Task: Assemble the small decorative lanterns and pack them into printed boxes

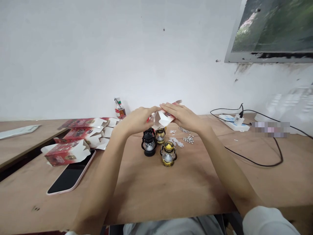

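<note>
Between my two hands, raised above the table, is a small red and white cardboard box (161, 119) with its flaps sticking out. My left hand (138, 120) grips its left side, the thumb and fingertips at the white flap. Across its top and right side lie the fingers of my right hand (184, 117), closed against the card. Just below the hands stand small lanterns: a black one (149, 144), a gold and black one (168, 154) in front, and another gold one (160, 135) behind. A further dark lantern with some red is partly hidden.
Several open red boxes (65, 152) lie at the left, beside a pink-edged phone (70, 173). Button cells (188, 139) and white plastic bits (176, 142) lie right of the lanterns. A power strip (233, 122) with a black cable (262, 164) occupies the right side. A wall closes off the back.
</note>
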A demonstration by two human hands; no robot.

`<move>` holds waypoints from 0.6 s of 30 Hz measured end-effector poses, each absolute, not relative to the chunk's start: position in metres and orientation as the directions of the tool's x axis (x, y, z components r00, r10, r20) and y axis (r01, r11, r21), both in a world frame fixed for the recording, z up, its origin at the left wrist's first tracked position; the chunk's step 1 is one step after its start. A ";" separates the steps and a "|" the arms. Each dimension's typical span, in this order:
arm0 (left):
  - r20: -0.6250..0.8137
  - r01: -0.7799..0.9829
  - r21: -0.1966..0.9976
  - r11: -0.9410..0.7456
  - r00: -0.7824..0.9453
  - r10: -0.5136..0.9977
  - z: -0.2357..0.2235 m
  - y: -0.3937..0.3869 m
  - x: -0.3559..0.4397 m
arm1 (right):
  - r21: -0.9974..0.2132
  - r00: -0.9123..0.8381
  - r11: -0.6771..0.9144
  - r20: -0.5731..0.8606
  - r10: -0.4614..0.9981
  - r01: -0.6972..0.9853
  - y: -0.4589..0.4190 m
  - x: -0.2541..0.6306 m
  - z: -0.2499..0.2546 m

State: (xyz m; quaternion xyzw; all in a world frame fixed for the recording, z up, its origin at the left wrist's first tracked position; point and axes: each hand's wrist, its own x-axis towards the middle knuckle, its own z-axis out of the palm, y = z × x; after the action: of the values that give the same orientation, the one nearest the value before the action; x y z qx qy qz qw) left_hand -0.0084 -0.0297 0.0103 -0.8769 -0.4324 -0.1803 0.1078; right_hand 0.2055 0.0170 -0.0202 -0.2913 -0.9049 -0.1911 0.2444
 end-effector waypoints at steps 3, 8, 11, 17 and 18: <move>0.404 0.747 0.027 -0.665 0.600 0.690 0.015 -0.034 -0.015 | 0.159 -0.709 0.790 0.569 0.417 0.592 0.016 0.210 -0.016; 0.588 0.610 0.227 -0.759 0.536 0.606 0.017 -0.032 -0.024 | -0.025 -0.630 0.824 0.631 0.452 0.566 0.007 0.215 -0.007; 0.739 0.452 0.374 -0.810 0.382 0.555 0.014 -0.026 -0.024 | -0.190 -0.488 0.825 0.728 0.482 0.532 0.001 0.215 -0.004; 0.745 0.333 0.435 -0.837 0.389 0.542 -0.001 -0.022 0.005 | -0.245 -0.248 0.803 0.867 0.432 0.543 -0.002 0.199 -0.009; 0.754 0.319 0.432 -0.843 0.384 0.532 -0.004 -0.022 0.012 | -0.235 -0.222 0.789 0.879 0.422 0.568 -0.002 0.195 -0.011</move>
State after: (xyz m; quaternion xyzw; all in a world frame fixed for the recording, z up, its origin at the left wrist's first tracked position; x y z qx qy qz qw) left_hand 0.0115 -0.0217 -0.0037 -0.8248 -0.2582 -0.4913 -0.1084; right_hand 0.1953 -0.0015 -0.0112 -0.3179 -0.7786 -0.0684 0.5366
